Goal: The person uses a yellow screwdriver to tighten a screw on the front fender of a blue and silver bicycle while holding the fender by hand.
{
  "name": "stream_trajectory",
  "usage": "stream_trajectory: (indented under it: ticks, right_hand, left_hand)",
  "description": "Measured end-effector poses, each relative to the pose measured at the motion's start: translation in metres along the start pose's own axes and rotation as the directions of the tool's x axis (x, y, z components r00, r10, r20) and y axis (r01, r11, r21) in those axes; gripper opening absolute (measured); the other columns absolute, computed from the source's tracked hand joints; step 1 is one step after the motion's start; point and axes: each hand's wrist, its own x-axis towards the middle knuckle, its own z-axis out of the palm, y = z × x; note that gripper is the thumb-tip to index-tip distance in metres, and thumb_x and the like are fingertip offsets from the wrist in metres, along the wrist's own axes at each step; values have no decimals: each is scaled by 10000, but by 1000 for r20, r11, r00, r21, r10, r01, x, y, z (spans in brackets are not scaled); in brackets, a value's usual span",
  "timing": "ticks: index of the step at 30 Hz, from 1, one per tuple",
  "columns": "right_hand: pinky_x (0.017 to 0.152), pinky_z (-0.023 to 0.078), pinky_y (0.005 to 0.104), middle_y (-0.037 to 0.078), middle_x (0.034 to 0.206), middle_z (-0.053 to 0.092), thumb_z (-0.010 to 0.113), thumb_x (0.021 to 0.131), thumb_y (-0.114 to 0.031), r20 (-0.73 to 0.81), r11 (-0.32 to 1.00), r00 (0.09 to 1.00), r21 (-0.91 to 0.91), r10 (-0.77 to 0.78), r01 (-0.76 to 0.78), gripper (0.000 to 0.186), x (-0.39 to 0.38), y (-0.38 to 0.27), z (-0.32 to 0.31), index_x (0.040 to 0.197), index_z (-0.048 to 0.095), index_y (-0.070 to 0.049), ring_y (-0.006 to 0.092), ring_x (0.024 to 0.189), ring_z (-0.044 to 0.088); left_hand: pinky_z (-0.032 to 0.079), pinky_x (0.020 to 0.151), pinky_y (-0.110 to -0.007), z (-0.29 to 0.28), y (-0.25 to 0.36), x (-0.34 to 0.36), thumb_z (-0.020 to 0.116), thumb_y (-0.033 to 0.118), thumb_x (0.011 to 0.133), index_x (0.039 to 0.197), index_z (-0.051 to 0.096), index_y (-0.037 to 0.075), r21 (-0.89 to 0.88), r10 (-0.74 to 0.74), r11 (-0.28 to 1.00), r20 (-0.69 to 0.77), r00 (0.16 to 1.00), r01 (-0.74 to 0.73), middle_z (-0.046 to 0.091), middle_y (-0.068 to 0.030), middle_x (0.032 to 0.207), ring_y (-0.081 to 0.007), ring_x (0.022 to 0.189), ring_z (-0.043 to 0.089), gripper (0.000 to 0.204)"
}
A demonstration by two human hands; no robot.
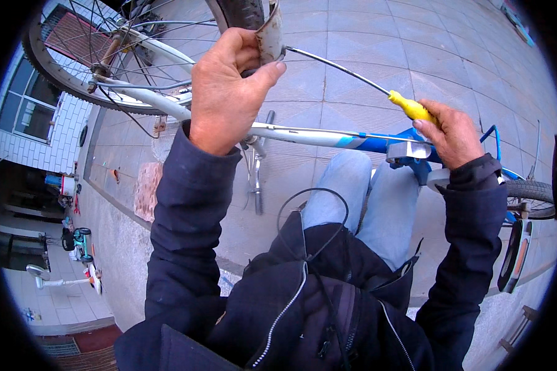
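My left hand [226,89] is closed round a scuffed white mudguard [270,36], with the thumb on its lower edge. Just behind the mudguard is a dark tyre [234,13]. In my right hand [457,137] is a screwdriver with a yellow handle [410,106] and a long thin shaft. Its tip meets a small fastener on the side of the mudguard, close to my left thumb. Beneath both hands runs a white and blue bicycle frame [331,137]. The fingers of my left hand partly hide the mudguard's inner side.
A spoked wheel [105,52] stands at the upper left, another wheel [532,190] at the right. The handlebar [258,176] is low beneath the frame. A reddish block [148,191] sits left on the paving. A black cable loop [312,191] hangs before my jacket. Toys stand far left.
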Motion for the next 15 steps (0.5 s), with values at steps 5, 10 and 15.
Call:
stream_trajectory:
  ticks: [5, 10, 15]
  right_hand:
    - [763, 493, 313, 182, 933, 629, 649, 806, -221, -73, 998, 997, 63, 9, -4, 343, -3, 4, -2, 1067, 603, -3, 273, 829, 618]
    - [836, 481, 315, 177, 979, 623, 673, 786, -204, -117, 996, 991, 66, 66, -59, 365, 0, 3, 0, 1085, 593, -12, 265, 868, 620]
    - [844, 480, 320, 166, 995, 620, 684, 776, -195, -194, 999, 981, 50, 22, -12, 371, 1, 11, 5, 1098, 590, -37, 264, 881, 621]
  left_hand:
    - [502, 752, -281, 1, -3, 1, 679, 62, 709, 963, 548, -31, 34, 2, 999, -23, 1000, -2, 647, -163, 882, -206, 841, 641, 300]
    - [502, 754, -283, 2, -3, -1, 677, 60, 706, 953, 549, -33, 70, 8, 998, -31, 999, -6, 648, -168, 885, -216, 847, 644, 294]
    - [502, 756, -280, 4, -3, -1, 675, 52, 703, 951, 545, -38, 17, 10, 1000, -36, 999, -9, 651, -166, 885, -223, 842, 648, 294]
